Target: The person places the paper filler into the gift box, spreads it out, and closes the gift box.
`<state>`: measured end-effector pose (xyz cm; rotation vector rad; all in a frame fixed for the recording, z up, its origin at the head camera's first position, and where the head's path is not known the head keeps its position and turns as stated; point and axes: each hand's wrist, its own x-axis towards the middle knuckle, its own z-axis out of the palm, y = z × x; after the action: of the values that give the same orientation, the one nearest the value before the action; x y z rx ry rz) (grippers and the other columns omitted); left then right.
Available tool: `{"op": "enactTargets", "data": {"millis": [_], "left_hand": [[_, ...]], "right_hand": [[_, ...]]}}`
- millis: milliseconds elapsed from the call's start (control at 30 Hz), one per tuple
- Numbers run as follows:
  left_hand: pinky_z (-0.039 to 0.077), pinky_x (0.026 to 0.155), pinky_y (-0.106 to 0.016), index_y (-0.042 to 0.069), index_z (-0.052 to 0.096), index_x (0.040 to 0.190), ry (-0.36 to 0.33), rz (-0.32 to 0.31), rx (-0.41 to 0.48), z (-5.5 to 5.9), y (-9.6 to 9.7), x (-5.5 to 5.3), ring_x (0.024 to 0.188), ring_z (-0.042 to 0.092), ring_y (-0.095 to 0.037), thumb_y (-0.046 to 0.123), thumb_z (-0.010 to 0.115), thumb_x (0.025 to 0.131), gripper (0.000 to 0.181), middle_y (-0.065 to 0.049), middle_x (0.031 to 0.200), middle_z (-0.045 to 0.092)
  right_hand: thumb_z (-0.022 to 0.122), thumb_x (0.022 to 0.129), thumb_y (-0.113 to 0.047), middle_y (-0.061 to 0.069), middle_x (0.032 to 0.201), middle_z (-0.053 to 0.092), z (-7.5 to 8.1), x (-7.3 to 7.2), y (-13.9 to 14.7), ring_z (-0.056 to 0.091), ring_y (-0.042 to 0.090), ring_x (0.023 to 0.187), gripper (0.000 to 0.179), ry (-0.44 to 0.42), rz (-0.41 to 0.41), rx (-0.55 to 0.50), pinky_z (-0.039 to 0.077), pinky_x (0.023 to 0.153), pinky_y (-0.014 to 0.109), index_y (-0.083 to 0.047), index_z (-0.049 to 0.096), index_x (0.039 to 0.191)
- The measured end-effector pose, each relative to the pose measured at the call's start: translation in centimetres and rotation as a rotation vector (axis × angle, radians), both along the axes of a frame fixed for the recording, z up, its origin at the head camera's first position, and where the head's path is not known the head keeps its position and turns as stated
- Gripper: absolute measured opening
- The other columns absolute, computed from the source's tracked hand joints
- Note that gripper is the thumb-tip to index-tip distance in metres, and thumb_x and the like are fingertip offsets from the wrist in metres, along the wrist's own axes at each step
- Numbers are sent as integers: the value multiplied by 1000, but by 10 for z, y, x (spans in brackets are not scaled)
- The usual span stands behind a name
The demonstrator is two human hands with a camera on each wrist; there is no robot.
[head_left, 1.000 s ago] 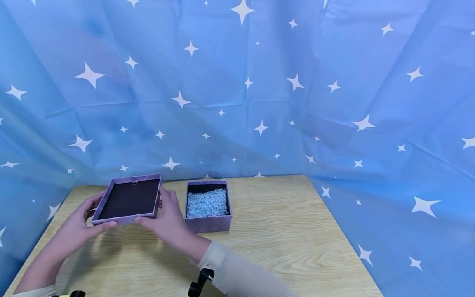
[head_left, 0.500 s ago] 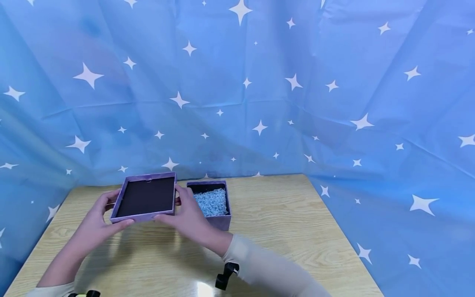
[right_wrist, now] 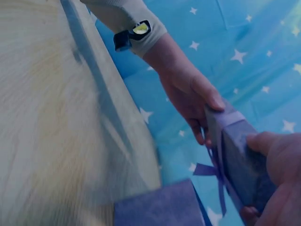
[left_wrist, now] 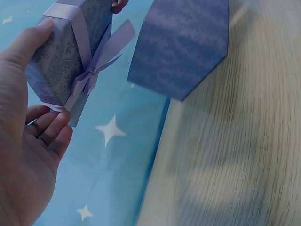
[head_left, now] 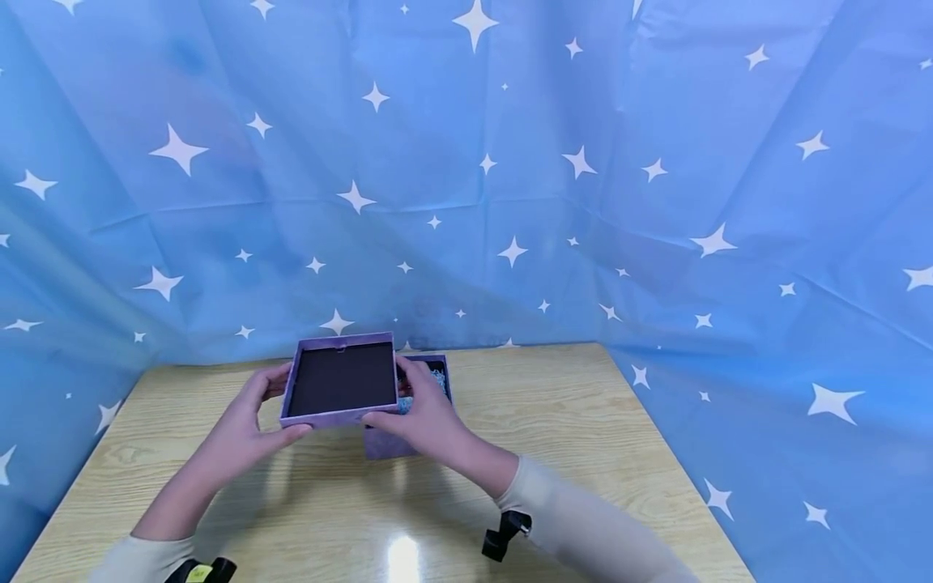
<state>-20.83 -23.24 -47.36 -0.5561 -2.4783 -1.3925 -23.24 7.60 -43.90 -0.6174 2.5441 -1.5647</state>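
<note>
A purple patterned box lid point(head_left: 338, 379) is held in the air with its dark hollow side up. My left hand point(head_left: 251, 421) grips its left edge, thumb along the near side. My right hand point(head_left: 437, 417) holds the right edge the same way. A lilac ribbon point(left_wrist: 81, 35) tied in a bow shows on the lid's outer side in the left wrist view. Behind my right hand stands the box base point(head_left: 386, 444), partly covered by lid and hand. Pale blue shredded paper point(head_left: 440, 379) shows inside it.
Both box parts are over a light wood-grain table point(head_left: 554, 421). A blue curtain point(head_left: 437, 162) with white stars hangs behind it and along the sides. Each wrist wears a small black camera mount point(head_left: 504, 534).
Both hands have carried the lid to the right, from left of the box base to a place overlapping it in the head view. The base has stayed put.
</note>
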Motion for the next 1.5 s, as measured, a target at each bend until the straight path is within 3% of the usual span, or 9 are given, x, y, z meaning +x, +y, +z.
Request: {"op": "enactTargets", "data": {"millis": [133,300,600,800,1200,1500], "left_hand": [[35,110,-12,2,45,164,-4,-37,1,2,13,-4,137,56,-39,16,95,91,90,-19,159,53],[36,113,-15,1,47,162,9,-79,12,1,25,-12,137,55,-37,16,95,91,87,-18,159,53],[45,117,-41,2,46,163,2,-124,12,-3,50,-21,138,56,-35,20,93,93,86,-15,159,53],[44,117,-60,3,45,165,-26,-155,38,-5,68,-24,140,55,-34,22,93,94,87,-13,161,52],[46,117,-63,4,41,168,-16,-162,34,-13,82,-18,140,55,-33,26,93,94,93,-10,157,52],[47,118,-54,8,36,172,2,-162,11,-17,80,-20,139,55,-30,10,102,79,114,-7,151,55]], "right_hand": [[92,95,-37,3,149,54,0,-4,18,61,21,122,96,1,-2,-6,59,93,37,-15,41,172],[93,94,-34,4,150,54,1,-5,38,62,23,121,95,-2,-6,-27,59,94,40,-14,41,172],[94,93,-24,6,150,56,-2,-5,68,63,28,123,91,27,-24,-75,57,103,51,-13,46,169],[95,92,-23,8,150,58,-15,-5,87,64,27,124,93,50,-48,-83,56,107,44,-11,45,170],[94,93,-18,8,150,57,-25,-2,100,62,26,127,94,68,-47,-80,53,109,41,-11,43,171],[94,92,-14,11,151,54,-29,-1,99,60,27,124,96,72,-40,-104,52,108,39,-10,41,171]]}}
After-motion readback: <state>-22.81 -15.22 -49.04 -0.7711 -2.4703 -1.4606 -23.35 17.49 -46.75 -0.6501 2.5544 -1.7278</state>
